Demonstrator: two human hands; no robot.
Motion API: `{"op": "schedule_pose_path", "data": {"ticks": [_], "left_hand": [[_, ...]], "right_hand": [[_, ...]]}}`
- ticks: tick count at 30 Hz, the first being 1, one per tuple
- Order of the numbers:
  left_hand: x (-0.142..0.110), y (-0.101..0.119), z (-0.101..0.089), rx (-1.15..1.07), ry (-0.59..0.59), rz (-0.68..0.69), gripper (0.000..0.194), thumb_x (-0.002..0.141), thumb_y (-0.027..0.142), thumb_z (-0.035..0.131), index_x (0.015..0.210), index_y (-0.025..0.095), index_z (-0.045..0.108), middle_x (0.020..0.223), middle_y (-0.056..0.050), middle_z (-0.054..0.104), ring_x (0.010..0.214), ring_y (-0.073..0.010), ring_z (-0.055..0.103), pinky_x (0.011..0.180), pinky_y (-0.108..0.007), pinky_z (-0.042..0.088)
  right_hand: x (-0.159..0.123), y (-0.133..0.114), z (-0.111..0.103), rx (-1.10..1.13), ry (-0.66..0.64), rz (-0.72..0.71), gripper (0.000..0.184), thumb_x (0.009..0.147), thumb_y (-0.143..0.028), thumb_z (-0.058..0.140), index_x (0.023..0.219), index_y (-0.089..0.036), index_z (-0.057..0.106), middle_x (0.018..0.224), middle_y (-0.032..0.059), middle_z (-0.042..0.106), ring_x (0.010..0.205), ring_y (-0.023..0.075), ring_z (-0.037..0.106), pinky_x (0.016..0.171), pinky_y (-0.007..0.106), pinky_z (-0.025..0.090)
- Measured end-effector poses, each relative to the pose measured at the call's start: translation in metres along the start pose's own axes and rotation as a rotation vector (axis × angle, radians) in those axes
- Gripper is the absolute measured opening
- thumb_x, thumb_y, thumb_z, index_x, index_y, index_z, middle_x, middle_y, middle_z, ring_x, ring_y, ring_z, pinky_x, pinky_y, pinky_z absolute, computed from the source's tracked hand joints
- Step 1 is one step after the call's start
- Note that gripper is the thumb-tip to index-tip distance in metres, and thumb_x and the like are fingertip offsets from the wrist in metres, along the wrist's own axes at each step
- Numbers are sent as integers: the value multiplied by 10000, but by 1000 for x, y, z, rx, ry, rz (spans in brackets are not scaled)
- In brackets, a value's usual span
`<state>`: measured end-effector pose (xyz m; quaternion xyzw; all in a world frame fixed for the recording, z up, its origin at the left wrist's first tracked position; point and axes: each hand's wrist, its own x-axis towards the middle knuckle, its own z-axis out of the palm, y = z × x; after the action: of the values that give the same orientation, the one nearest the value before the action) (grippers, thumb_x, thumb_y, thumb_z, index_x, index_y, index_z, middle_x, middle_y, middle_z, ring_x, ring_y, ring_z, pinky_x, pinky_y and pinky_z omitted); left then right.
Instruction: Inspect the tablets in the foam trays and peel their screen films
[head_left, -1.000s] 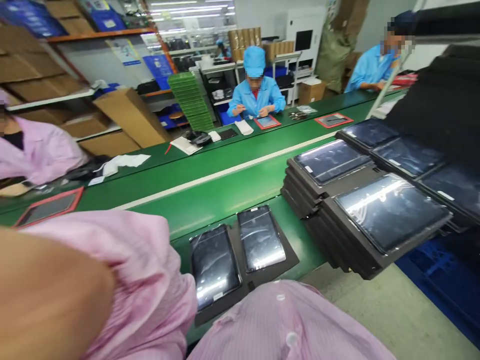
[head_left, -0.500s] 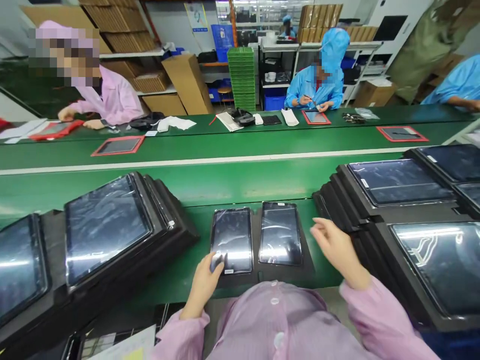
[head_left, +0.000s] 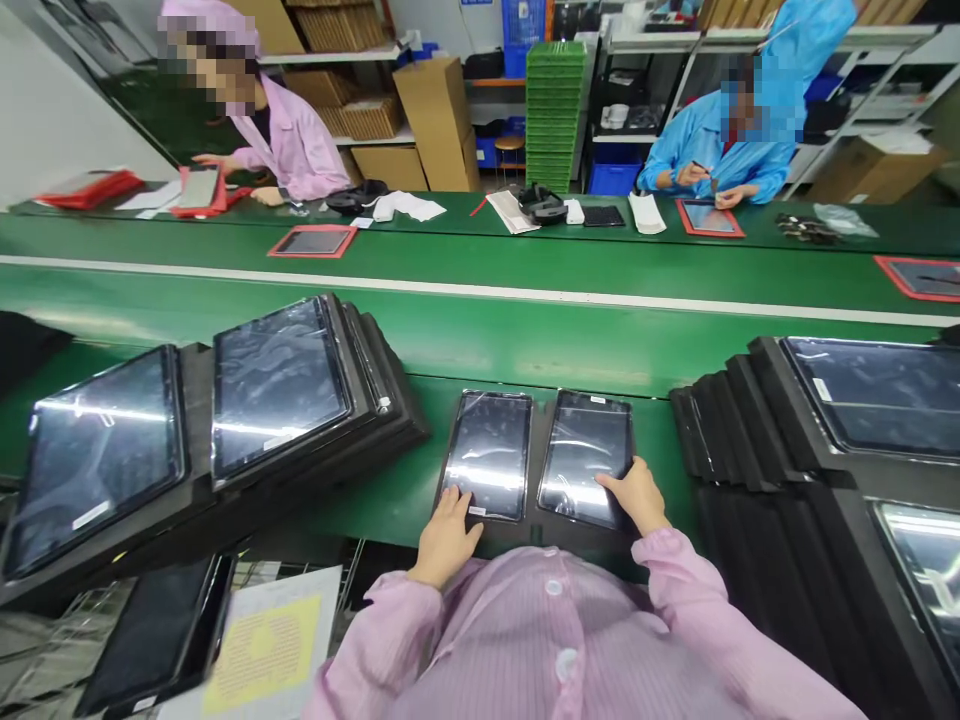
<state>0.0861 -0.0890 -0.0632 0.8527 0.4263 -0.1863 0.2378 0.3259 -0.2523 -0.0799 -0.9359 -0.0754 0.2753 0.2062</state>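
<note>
Two dark glass panels that look like tablets lie side by side in a black foam tray (head_left: 517, 535) before me. On the lower left corner of the left tablet (head_left: 491, 445) rests my left hand (head_left: 446, 535), its fingers stretched out and the thumb apart. My right hand (head_left: 639, 497) is at the right edge of the right tablet (head_left: 585, 450); its thumb presses on the screen, while its fingers go round the edge and are partly hidden. Both tablets have a shiny clear film and a small white label.
Stacked black trays with tablets stand at left (head_left: 281, 385) and right (head_left: 885, 395). Below left are a dark tablet (head_left: 154, 630) and a paper with a yellow patch (head_left: 262, 645). Across the green bench (head_left: 480, 255), one person wears pink (head_left: 304, 145), another blue (head_left: 690, 145).
My right hand has moved left from beside the tray onto the right tablet's edge. My left hand's fingers have stretched out at the left tablet's corner. The view has tilted down and shifted left.
</note>
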Motion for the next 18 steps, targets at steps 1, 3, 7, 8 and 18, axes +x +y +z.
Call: {"op": "schedule_pose_path", "data": {"ticks": [1, 3, 7, 8, 18], "left_hand": [[0, 0, -1, -17, 13, 1, 509, 780, 208, 525, 1274, 91, 490, 1429, -163, 375, 1344, -239, 302, 1098, -350, 280], [2, -3, -3, -62, 36, 1, 467, 772, 205, 536, 1228, 108, 535, 1404, -157, 418, 1323, -240, 348, 1081, -347, 308], [9, -14, -8, -131, 77, 2, 390, 786, 215, 515, 1165, 151, 582, 1301, -122, 549, 1213, -238, 501, 1010, -351, 401], [11, -17, -10, -154, 99, -2, 376, 791, 218, 506, 1153, 161, 589, 1264, -110, 582, 1175, -235, 537, 990, -350, 421], [39, -53, 10, -368, 366, -182, 474, 733, 260, 555, 1173, 85, 541, 1163, -184, 611, 1133, -299, 549, 962, -415, 439]], "right_hand": [[1, 4, 1, 47, 7, -14, 661, 625, -422, 671, 1163, -114, 443, 1168, 212, 562, 1090, 345, 548, 869, 444, 446], [0, 10, 5, 149, 20, -50, 593, 628, -423, 652, 1113, -132, 473, 1122, 174, 598, 1059, 319, 568, 870, 408, 458], [-1, 17, 8, 356, 31, -142, 500, 651, -415, 576, 1063, -148, 480, 1050, 134, 640, 998, 277, 603, 848, 376, 484], [-1, 19, 7, 401, 23, -174, 487, 659, -419, 551, 1061, -154, 479, 1044, 125, 644, 985, 265, 609, 834, 369, 493], [11, 33, -10, 70, 311, -425, 420, 657, -393, 572, 996, -150, 622, 1037, 193, 587, 997, 381, 524, 853, 552, 403]]}}
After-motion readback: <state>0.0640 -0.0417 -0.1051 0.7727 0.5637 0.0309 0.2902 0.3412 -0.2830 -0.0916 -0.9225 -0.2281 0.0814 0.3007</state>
